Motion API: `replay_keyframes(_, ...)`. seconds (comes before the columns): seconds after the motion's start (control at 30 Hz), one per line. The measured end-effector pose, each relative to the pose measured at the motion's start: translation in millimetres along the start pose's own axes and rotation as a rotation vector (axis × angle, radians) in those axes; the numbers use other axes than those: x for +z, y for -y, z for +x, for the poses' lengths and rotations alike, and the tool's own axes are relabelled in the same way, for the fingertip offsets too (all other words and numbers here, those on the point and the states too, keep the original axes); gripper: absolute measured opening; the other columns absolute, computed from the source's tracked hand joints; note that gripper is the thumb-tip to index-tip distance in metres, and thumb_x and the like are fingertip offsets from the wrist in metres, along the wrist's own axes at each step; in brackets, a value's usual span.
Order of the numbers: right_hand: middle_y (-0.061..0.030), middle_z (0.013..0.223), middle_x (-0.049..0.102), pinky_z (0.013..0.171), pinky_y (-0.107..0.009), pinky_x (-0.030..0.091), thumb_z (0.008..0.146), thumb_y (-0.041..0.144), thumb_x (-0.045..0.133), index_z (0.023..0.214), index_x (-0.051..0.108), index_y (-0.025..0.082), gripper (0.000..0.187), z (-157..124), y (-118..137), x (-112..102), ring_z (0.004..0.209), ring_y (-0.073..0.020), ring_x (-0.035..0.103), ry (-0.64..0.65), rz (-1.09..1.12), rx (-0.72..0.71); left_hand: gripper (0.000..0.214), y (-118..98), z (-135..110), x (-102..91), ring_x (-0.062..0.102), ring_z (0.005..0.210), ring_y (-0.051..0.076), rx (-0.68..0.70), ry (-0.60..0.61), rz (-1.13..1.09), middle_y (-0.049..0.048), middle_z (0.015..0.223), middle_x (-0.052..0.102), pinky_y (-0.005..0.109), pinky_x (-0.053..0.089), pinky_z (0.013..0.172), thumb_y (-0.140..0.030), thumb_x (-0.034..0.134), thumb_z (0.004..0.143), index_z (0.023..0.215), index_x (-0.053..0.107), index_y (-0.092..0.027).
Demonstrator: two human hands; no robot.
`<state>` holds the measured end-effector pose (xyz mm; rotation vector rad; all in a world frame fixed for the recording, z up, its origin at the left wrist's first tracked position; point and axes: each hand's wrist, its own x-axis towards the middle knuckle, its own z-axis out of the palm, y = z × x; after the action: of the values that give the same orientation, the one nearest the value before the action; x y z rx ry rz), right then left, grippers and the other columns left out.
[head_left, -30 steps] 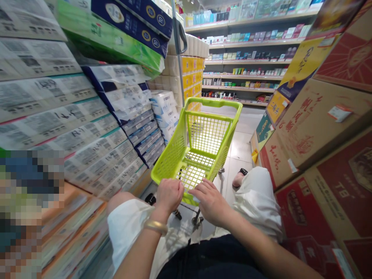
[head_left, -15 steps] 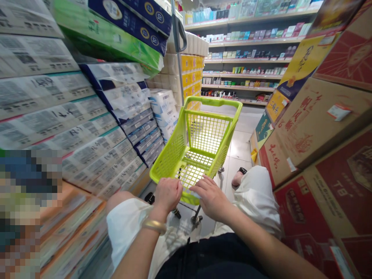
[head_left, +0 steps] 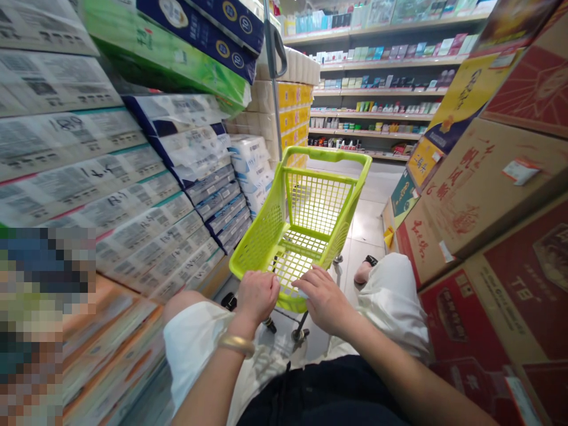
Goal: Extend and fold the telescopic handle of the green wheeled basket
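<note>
A lime-green plastic shopping cart (head_left: 317, 204) with a grid basket stands between my knees, and nothing lies in the part of its basket I can see. Its near rim is partly covered by my hands. My left hand (head_left: 258, 294), with a gold bangle at the wrist, is closed in a fist on that rim, left of its middle. On the right part of the same rim rests my right hand (head_left: 323, 302), its fingers loosely stretched forward over the edge and its thumb hidden.
Stacked wrapped paper packs (head_left: 128, 195) wall the left side, with a green pack (head_left: 164, 62) jutting out above. Cardboard cartons (head_left: 492, 183) line the right. Shelves of small boxes (head_left: 377, 92) cross the far end. A pale tiled floor (head_left: 366, 219) runs between.
Almost nothing differs. The view has shifted very slightly, while both hands and the cart keep their places relative to each other.
</note>
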<state>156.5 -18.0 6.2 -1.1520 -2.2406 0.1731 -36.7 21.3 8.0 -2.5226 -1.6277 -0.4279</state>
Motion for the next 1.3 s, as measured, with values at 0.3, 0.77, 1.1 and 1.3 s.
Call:
replay_keyframes(0.3,-0.0088,0.099,0.062,0.108,-0.048,0.037,0.066,-0.004,0.047,0.108,0.065,0.017,0.051,14.3,-28.7,-18.5,0.1,-0.0231,0.052,-0.009,0.004,0.033,0.041,-1.5,1.1,-0.4,0.057,0.066,0.02,-0.006,0.006,0.001,0.0067,0.062,0.064,0.036,0.031,0.067,-0.026,0.033,0.093,0.065,0.063,-0.019)
replay_keyframes(0.77,-0.0084,0.099,0.061,0.106,-0.049,0.038,0.068,-0.003,0.047,0.11,0.065,0.018,0.05,14.2,-33.3,-17.3,0.1,-0.0227,0.053,-0.03,0.004,0.005,0.041,-2.2,1.5,-1.0,0.059,0.067,0.02,-0.013,0.016,-0.007,0.0068,0.064,0.066,0.036,0.031,0.069,-0.026,0.034,0.093,0.066,0.063,-0.019)
replay_keyframes(1.1,-0.0067,0.098,0.061,0.106,-0.047,0.039,0.068,0.0,0.048,0.112,0.063,0.021,0.051,-1.4,-8.3,-4.0,0.1,-0.0224,0.053,0.044,0.094,-0.104,0.042,0.0,1.1,-1.1,0.058,0.067,0.021,-0.007,0.035,-0.01,0.0074,0.064,0.066,0.036,0.029,0.067,-0.026,0.033,0.093,0.065,0.064,-0.019)
replay_keyframes(1.3,-0.0076,0.097,0.06,0.104,-0.049,0.039,0.066,-0.003,0.045,0.111,0.064,0.02,0.054,13.4,-38.3,-14.2,0.099,-0.0226,0.052,-0.077,0.056,-0.025,0.042,-2.8,2.6,-0.4,0.059,0.068,0.021,-0.027,0.05,0.006,0.0071,0.066,0.067,0.036,0.03,0.068,-0.026,0.033,0.093,0.066,0.064,-0.019)
